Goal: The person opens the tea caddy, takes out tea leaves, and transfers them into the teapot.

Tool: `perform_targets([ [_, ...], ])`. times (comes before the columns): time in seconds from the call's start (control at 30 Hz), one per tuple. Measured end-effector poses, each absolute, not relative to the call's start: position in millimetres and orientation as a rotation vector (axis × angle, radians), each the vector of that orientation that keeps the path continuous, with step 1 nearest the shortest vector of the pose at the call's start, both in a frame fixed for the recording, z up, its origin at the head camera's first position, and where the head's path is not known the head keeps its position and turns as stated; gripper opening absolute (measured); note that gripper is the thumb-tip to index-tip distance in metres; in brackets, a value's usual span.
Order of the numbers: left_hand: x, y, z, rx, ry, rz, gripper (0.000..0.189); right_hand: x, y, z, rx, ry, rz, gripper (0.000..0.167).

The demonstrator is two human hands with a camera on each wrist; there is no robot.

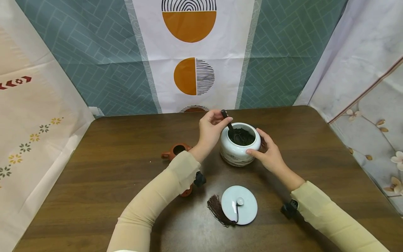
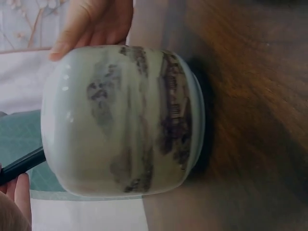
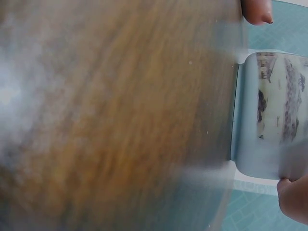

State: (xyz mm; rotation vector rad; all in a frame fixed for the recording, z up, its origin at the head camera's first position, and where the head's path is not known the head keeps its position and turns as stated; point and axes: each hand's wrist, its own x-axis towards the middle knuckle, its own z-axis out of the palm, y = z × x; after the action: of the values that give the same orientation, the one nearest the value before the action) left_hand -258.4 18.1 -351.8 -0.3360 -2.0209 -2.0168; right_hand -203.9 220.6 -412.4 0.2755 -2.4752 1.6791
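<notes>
My left hand (image 1: 211,130) pinches the dark handle of a spoon (image 1: 224,113), whose bowl dips into dark loose tea leaves (image 1: 247,137). The leaves lie in a round white porcelain tea jar (image 1: 237,155), which stands without its lid on the table. Grey-brown landscape painting runs round the jar (image 2: 130,120) in the left wrist view. My right hand (image 1: 270,153) grips the jar's right side, thumb at the front and fingers behind near the rim. In the right wrist view, fingers (image 3: 294,199) lie against the jar's wall (image 3: 274,115).
Nearer me on the brown wooden table (image 1: 110,168) lies the white jar lid (image 1: 247,211) with its knob up and a brown tassel (image 1: 218,210). A small reddish clay teapot (image 1: 172,154), its top uncovered, is partly hidden behind my left forearm. Another reddish clay piece (image 1: 187,191) peeks out below.
</notes>
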Motion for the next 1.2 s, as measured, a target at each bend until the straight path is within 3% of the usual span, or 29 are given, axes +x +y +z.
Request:
perform_targets([
  [1.2, -262.6, 31.6, -366.7, -0.435, -2.214, -1.696, 0.019, -204.5, 221.7, -413.5, 0.285, -2.456, 1.701, 0.077],
])
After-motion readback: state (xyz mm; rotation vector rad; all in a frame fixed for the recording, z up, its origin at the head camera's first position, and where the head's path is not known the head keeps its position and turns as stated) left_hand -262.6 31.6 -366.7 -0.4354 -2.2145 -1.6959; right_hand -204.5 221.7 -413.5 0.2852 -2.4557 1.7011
